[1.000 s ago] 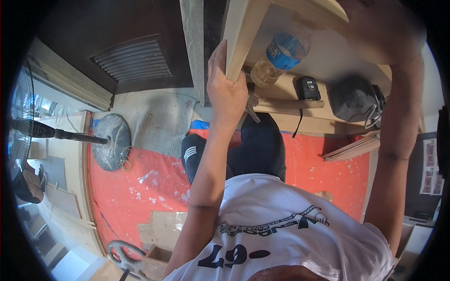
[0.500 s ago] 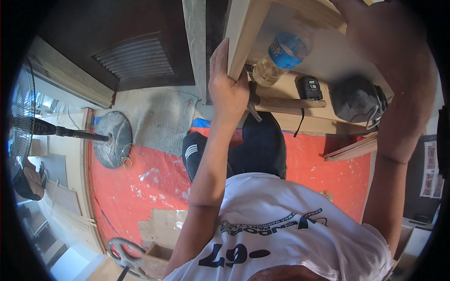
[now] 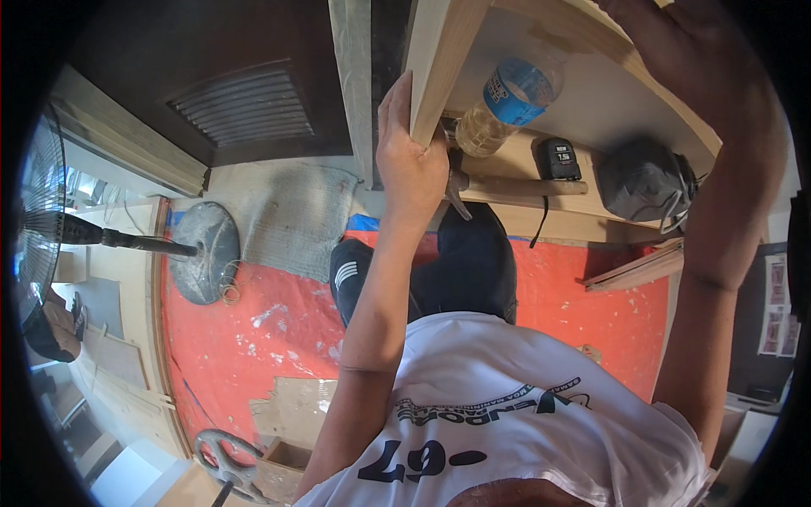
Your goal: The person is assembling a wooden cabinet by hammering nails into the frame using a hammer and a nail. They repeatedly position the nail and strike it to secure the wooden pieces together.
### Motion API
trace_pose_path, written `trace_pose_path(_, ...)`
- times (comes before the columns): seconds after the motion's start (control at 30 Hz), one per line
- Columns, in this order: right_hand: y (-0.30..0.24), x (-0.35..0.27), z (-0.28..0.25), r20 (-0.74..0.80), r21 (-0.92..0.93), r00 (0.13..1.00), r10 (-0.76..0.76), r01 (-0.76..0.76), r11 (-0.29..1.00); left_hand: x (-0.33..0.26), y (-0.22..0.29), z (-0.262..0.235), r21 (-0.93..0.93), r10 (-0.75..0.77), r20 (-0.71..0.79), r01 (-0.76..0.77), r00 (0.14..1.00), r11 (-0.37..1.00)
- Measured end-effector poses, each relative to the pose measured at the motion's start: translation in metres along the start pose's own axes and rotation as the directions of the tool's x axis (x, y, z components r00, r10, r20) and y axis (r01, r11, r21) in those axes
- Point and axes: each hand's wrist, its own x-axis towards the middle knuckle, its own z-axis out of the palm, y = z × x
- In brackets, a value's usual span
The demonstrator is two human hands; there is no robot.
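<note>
Post (image 3: 441, 68) at 12 o'clock, lower end grasped by left hand (image 3: 411, 169); likely stiff, moderately heavy; hold by opposite faces; right hand (image 3: 705, 68) at 2 o'clock, finger state cannot be told.

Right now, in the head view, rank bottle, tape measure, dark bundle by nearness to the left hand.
From the left hand, nearest first:
1. Bottle: to its upper right.
2. Tape measure: farther right.
3. Dark bundle: right of the tape measure.

Left hand (image 3: 412, 165) reaches forward, fingers (image 3: 395, 106) extended; right hand (image 3: 697, 55) angles inward.
</note>
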Motion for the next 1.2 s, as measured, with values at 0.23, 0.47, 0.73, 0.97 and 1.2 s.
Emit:
trace_pose_path(0.23,-0.003,-0.001,-0.002,-0.007,0.025,0.999,0.043,-0.043,0.999,0.0,0.001,-0.003,-0.005,-0.002,0.008,0.002,1.0,1.0)
trace_pose_path(0.47,-0.034,-0.032,-0.038,-0.014,0.251,0.864,0.504,-0.485,0.838,0.001,0.008,-0.002,-0.003,-0.021,-0.001,0.021,1.0,1.0)
trace_pose_path(0.73,-0.151,-0.114,0.072,0.234,0.837,0.197,0.952,-0.54,-0.094,-0.055,0.043,-0.03,0.215,0.149,-0.157,-0.114,0.976,0.97)
trace_pose_path(0.97,-0.148,-0.092,0.078,0.045,0.907,0.396,0.917,-0.4,0.129,-0.108,0.047,-0.038,0.001,-0.041,-0.014,0.041,0.999,0.999)
trace_pose_path(1.2,-0.095,-0.048,0.089,-0.349,0.431,0.728,0.59,-0.434,0.791,-0.102,0.049,-0.033,0.076,0.06,-0.006,-0.059,0.998,0.995)
